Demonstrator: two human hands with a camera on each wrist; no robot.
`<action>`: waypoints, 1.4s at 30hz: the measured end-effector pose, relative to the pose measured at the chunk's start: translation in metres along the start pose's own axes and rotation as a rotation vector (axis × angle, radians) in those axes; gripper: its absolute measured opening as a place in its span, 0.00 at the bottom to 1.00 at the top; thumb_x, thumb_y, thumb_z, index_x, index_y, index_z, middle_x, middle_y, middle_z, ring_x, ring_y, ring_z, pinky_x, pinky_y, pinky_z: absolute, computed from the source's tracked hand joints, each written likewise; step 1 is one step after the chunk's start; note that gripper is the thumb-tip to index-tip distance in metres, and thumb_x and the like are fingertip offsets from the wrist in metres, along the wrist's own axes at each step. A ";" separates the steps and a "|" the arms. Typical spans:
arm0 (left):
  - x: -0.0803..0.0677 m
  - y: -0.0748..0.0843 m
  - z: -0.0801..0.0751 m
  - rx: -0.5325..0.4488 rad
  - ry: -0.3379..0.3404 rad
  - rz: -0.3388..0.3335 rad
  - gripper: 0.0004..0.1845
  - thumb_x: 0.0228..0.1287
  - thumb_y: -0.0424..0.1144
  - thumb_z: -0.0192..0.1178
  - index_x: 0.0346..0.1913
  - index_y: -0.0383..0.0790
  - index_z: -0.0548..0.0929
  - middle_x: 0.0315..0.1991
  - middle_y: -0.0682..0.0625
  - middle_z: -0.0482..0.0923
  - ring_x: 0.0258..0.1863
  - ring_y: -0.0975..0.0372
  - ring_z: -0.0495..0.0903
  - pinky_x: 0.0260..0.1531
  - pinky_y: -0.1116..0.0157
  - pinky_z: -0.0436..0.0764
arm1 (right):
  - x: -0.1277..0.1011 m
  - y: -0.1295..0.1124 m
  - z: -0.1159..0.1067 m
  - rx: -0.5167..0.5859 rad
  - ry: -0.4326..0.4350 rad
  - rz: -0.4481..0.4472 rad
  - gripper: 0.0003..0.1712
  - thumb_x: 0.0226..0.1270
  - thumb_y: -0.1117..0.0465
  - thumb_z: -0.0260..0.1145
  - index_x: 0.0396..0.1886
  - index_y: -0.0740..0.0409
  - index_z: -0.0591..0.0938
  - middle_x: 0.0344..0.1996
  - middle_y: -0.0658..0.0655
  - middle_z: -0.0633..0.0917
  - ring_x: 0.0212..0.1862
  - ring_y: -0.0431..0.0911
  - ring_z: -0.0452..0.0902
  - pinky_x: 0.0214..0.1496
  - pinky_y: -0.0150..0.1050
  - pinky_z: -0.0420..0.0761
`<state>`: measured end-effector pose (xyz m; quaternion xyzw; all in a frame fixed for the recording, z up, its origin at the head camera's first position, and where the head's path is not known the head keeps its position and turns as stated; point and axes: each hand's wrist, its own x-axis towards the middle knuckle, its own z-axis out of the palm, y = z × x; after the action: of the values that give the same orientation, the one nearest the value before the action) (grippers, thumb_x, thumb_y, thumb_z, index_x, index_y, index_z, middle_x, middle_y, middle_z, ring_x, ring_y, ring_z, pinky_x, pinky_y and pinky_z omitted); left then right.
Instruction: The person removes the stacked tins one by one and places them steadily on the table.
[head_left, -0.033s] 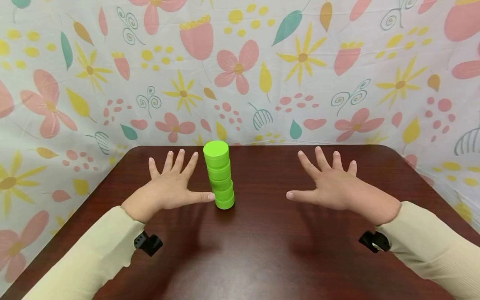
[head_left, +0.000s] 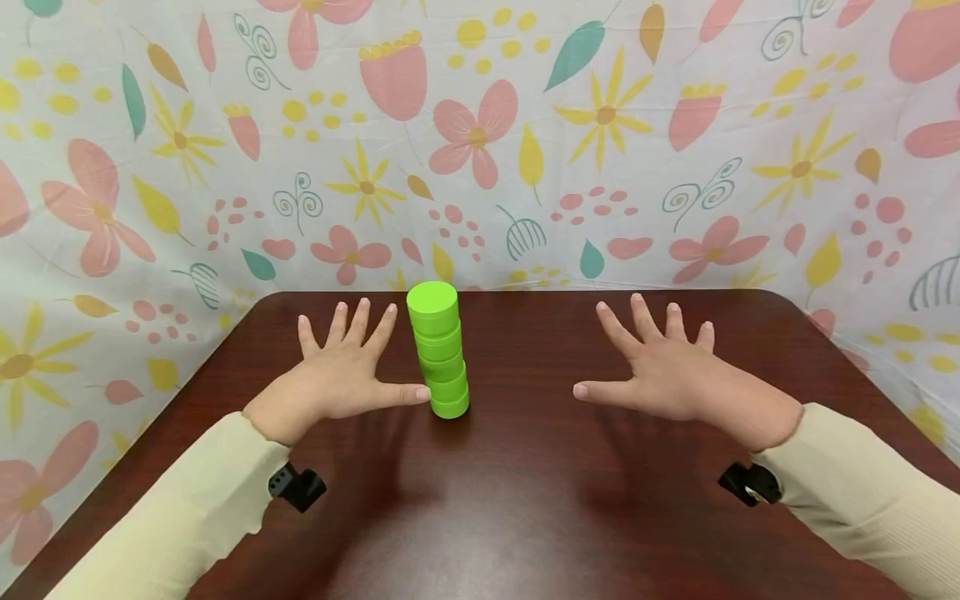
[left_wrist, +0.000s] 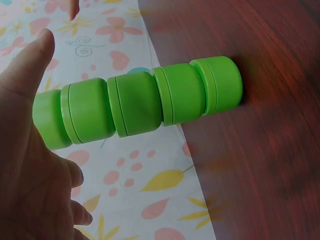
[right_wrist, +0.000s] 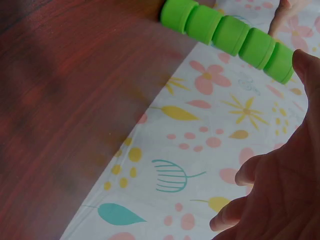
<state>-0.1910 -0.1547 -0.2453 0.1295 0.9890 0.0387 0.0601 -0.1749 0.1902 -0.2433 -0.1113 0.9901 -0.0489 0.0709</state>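
A stack of several bright green round pieces [head_left: 442, 358] stands upright on the dark wooden table [head_left: 510, 500], slightly uneven. My left hand [head_left: 341, 371] lies flat just left of it with its fingers spread. Its thumb tip reaches the lowest piece, and I cannot tell if it touches. My right hand [head_left: 660, 371] lies flat with spread fingers well to the right, apart from the stack. Neither hand holds anything. The left wrist view shows the stack [left_wrist: 145, 102] close beside the left hand [left_wrist: 25, 165]. In the right wrist view the stack [right_wrist: 230, 37] is farther off, past the right hand [right_wrist: 285, 200].
A floral cloth [head_left: 480, 150] hangs behind the table and down both sides. The table's far edge runs just behind the stack. Black camera mounts [head_left: 296, 486] sit under both cream sleeves.
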 end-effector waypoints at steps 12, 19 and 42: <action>0.005 -0.006 0.005 -0.346 0.134 0.084 0.60 0.48 0.70 0.59 0.73 0.45 0.36 0.74 0.42 0.38 0.72 0.49 0.38 0.66 0.42 0.39 | 0.008 -0.012 0.005 0.355 0.355 -0.234 0.51 0.58 0.36 0.61 0.72 0.57 0.55 0.70 0.61 0.59 0.71 0.57 0.51 0.66 0.59 0.54; 0.012 -0.015 0.020 -0.873 0.308 0.163 0.45 0.55 0.46 0.67 0.72 0.43 0.53 0.68 0.44 0.60 0.68 0.54 0.59 0.64 0.54 0.61 | 0.029 -0.031 0.020 0.653 0.627 -0.348 0.31 0.56 0.54 0.69 0.59 0.59 0.74 0.55 0.59 0.78 0.59 0.50 0.70 0.58 0.52 0.69; 0.035 0.002 0.060 -1.354 0.568 0.262 0.28 0.54 0.22 0.61 0.61 0.32 0.70 0.57 0.36 0.73 0.53 0.64 0.76 0.60 0.54 0.67 | 0.069 -0.082 0.031 1.033 0.618 -0.555 0.27 0.54 0.65 0.70 0.55 0.65 0.76 0.52 0.62 0.79 0.58 0.47 0.73 0.63 0.39 0.68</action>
<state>-0.2164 -0.1402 -0.3080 0.1659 0.7027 0.6784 -0.1361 -0.2193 0.0924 -0.2735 -0.2947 0.7486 -0.5636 -0.1874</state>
